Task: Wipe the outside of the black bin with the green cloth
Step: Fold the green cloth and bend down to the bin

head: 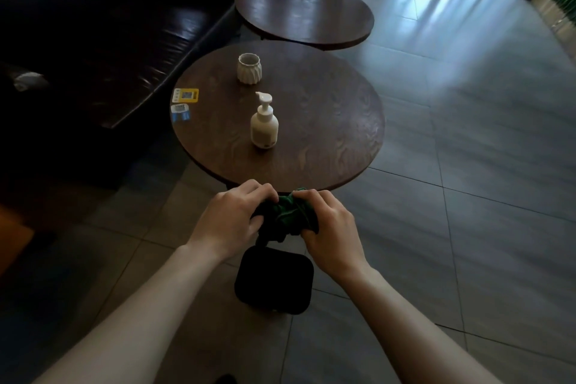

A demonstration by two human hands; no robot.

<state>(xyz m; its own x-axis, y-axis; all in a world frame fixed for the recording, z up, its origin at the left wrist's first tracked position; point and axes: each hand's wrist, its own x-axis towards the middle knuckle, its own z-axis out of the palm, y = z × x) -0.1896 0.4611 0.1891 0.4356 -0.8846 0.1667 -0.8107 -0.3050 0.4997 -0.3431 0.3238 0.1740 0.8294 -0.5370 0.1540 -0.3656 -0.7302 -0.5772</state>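
Both hands meet at frame centre: left hand (230,221) and right hand (327,227) each have fingers curled tight on the bunched cloth (285,217), its long axis running left to right between them. Directly below, the bin (274,280) stands on the floor (436,243), mouth facing up, lower centre, near the table (327,121).

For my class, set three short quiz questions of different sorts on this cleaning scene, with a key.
1. True or false: the green cloth is touching the black bin.
2. Which hands hold the cloth? A left hand only; B right hand only; C both.
3. Fill in: the pump bottle stands on the round ___.

Key: 1 false, it is bunched above the bin. 2 C. 3 table.
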